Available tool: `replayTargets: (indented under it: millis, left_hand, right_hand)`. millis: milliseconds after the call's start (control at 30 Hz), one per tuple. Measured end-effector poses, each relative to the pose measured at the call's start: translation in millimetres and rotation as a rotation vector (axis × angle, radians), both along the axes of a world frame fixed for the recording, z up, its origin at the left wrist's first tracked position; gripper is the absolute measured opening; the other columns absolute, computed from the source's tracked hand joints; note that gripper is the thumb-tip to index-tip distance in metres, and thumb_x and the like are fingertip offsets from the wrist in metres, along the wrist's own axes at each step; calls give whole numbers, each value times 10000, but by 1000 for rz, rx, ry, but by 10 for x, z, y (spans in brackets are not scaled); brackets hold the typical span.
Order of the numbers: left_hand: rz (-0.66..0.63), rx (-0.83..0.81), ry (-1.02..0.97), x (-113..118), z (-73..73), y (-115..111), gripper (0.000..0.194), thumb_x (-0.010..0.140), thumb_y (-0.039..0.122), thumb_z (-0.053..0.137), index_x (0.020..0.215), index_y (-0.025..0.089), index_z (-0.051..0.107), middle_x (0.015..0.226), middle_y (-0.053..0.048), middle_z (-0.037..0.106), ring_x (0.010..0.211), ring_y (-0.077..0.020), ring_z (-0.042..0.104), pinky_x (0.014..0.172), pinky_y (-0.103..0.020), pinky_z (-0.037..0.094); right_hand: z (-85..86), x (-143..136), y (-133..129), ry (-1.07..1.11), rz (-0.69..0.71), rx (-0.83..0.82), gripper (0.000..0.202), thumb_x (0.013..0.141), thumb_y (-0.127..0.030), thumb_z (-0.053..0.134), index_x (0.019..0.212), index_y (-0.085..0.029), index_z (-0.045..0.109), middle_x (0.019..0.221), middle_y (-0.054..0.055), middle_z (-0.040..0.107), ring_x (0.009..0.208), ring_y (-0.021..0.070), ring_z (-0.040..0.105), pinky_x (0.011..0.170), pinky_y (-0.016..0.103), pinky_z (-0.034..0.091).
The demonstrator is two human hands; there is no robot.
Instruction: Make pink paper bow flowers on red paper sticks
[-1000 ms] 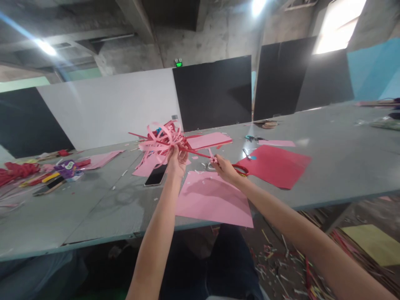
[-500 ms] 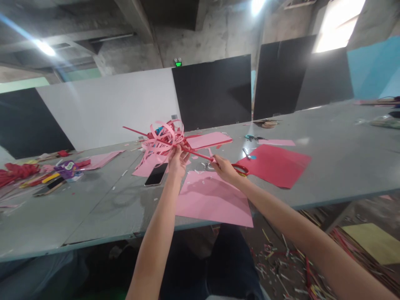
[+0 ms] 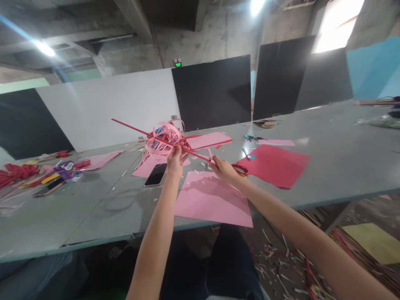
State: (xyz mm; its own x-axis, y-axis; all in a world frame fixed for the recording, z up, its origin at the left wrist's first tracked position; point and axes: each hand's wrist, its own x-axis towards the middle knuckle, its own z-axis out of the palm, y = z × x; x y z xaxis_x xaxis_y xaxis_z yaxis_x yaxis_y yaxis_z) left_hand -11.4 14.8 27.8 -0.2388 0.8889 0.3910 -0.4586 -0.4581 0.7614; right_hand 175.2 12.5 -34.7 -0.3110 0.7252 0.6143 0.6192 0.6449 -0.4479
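Head view: a purple packet [image 3: 67, 168] sits on the table [image 3: 109, 212], well left of the left hand [image 3: 176, 161]; what it contains cannot be made out. The red stick [image 3: 133, 128], thin and straight, slants from beyond the left hand down to the right hand [image 3: 222, 167]. Just past the left hand spreads a loose tangle of pink strips [image 3: 165, 135], narrow and bent into loops, with a bit of blue among them; whether it touches the hand cannot be told. A flat paper stack [image 3: 210, 141], pink on top, lies beyond and between both hands. Nearer than the hands is a smooth pink sheet [image 3: 215, 200] dotted with pale scraps. Scissors [image 3: 246, 170] with rounded red handles show just beside the right hand, a red sheet [image 3: 281, 166] farther right, and a phone [image 3: 155, 175] just left of the left hand. Both arms reach forward, the right one diagonally. Left fingers curl around the stick partway along; right thumb and fingers pinch its near end.
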Motion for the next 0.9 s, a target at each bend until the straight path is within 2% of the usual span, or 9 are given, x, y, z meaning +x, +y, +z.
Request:
replayTargets:
  millis: [233,400,500,667,767,900]
  left_hand:
    - [-43,33,167,62,-49,-54,250,678,393,705,778,173,641,711,4,648,710,-114,633,677,-231,506]
    - [101,-7,173,112,-68,-21,154,712,305,679,744,157,647,739,-23,670,692,-115,638,697,-247,498]
    - [151,7,161,121,-93,12,81,704,246,678,727,174,650,699,-14,669,660,-120,636,670,-243,489]
    - [59,32,224,178,-251,45,93,654,173,707,709,212,643,738,2,675,756,-148,643,723,-260,492]
    - [-3,50,279,229,-336,65,75,673,189,702,695,209,633,753,1,669,807,-162,632,758,-265,490]
    - [-32,48,319,264,-369,84,83,734,274,655,681,215,633,728,4,655,778,-169,629,729,-279,497]
  right_hand:
    - [4,-17,-21,-64,16,-12,239,914,-346,304,919,-192,487,728,46,602,588,176,534,530,232,268]
    - [67,-17,-96,18,92,-48,255,907,-398,321,981,-188,446,777,44,606,639,183,556,559,238,326]
    - [90,-26,-99,3,60,-29,241,923,-360,301,933,-190,472,760,44,602,637,175,547,569,236,322]
    - [99,-36,-78,-51,6,93,283,926,-342,327,776,-188,512,747,57,604,673,173,543,595,239,308]
    - [89,-31,-80,-35,-17,26,279,924,-372,333,858,-189,533,733,48,617,615,172,549,550,232,285]
    - [78,-32,-86,-23,-24,-51,264,914,-353,354,966,-165,531,795,81,650,663,201,591,546,233,296]
